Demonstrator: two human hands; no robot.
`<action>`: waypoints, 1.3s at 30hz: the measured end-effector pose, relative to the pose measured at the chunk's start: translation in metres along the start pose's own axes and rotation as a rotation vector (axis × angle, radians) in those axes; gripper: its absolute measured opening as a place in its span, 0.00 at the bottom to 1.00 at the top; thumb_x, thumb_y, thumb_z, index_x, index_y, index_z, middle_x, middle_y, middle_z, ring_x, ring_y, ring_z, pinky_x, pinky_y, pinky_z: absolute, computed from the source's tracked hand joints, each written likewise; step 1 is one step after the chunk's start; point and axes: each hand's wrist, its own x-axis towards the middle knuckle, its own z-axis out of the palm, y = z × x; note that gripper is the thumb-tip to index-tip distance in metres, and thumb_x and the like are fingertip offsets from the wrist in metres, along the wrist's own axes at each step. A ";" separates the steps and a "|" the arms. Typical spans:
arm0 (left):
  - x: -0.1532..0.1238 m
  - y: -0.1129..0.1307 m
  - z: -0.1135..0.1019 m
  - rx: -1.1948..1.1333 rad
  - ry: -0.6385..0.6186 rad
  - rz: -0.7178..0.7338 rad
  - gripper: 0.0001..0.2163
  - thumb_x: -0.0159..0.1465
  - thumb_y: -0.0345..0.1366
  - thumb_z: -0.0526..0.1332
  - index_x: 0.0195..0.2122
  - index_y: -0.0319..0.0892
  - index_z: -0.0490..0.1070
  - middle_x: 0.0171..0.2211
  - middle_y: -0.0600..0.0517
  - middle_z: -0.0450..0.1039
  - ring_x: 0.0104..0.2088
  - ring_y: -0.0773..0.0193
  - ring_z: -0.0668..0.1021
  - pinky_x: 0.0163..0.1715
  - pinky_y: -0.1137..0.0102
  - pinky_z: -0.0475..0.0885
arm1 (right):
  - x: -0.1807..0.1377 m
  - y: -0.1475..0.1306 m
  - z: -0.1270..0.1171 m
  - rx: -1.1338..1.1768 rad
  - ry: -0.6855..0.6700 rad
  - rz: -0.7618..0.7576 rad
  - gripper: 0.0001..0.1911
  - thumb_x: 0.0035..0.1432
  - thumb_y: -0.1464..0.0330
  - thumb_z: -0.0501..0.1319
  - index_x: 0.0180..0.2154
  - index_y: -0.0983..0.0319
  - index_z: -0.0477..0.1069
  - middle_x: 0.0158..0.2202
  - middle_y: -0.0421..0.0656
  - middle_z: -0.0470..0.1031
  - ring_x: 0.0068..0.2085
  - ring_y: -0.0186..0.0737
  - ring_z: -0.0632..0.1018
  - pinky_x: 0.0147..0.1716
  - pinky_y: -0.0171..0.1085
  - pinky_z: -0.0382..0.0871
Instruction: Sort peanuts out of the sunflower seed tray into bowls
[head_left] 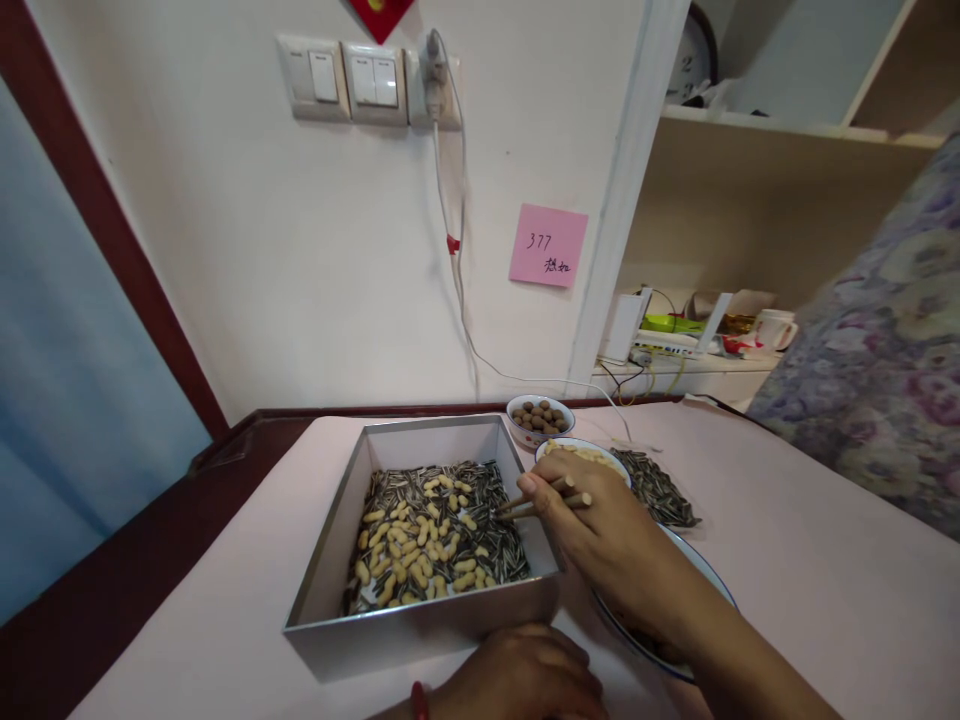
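My right hand [592, 520] is closed around a pair of wooden chopsticks [525, 505]. Their tips reach over the right side of a grey rectangular box [420, 622] and meet at the sunflower seeds [510, 550] inside. Peanuts in their shells [420, 540] lie scattered on those striped seeds, mostly in the middle and front of the box. My left hand [525, 672], with a red band at the wrist, rests on the table by the box's front wall. Its fingers are curled together, and nothing shows in them.
Behind the box stands a bowl of round brown nuts [540, 416]. A bowl of peanuts [592, 452] is partly behind my right hand, beside a pile of sunflower seeds [654, 490]. Under my right forearm is a larger blue-rimmed bowl [709, 568]. A white cable [525, 379] trails onto the table.
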 end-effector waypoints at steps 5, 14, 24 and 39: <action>0.000 -0.001 0.001 0.009 0.012 0.025 0.12 0.73 0.42 0.60 0.44 0.42 0.81 0.42 0.48 0.85 0.50 0.62 0.83 0.56 0.73 0.71 | 0.000 0.001 0.002 0.002 0.010 0.007 0.20 0.71 0.59 0.51 0.26 0.60 0.61 0.29 0.40 0.65 0.32 0.38 0.66 0.34 0.39 0.56; -0.001 0.001 -0.001 -0.027 0.011 -0.006 0.21 0.75 0.51 0.51 0.44 0.45 0.80 0.43 0.48 0.85 0.50 0.62 0.83 0.56 0.73 0.71 | 0.001 -0.001 -0.002 0.020 0.049 0.024 0.21 0.70 0.57 0.51 0.26 0.60 0.62 0.27 0.39 0.66 0.30 0.37 0.67 0.32 0.39 0.57; 0.004 0.002 -0.007 -0.005 0.067 0.043 0.22 0.75 0.51 0.51 0.42 0.44 0.81 0.40 0.49 0.86 0.47 0.63 0.84 0.53 0.73 0.73 | -0.035 -0.017 -0.074 -0.074 0.540 -0.110 0.17 0.71 0.57 0.57 0.35 0.57 0.77 0.32 0.40 0.77 0.34 0.35 0.78 0.30 0.36 0.66; 0.002 -0.002 -0.015 -0.017 0.043 0.071 0.20 0.75 0.50 0.53 0.47 0.45 0.81 0.44 0.48 0.85 0.52 0.61 0.82 0.55 0.72 0.73 | -0.022 0.006 -0.089 -0.146 0.713 -0.063 0.19 0.71 0.56 0.56 0.31 0.59 0.73 0.32 0.42 0.75 0.32 0.39 0.77 0.34 0.42 0.68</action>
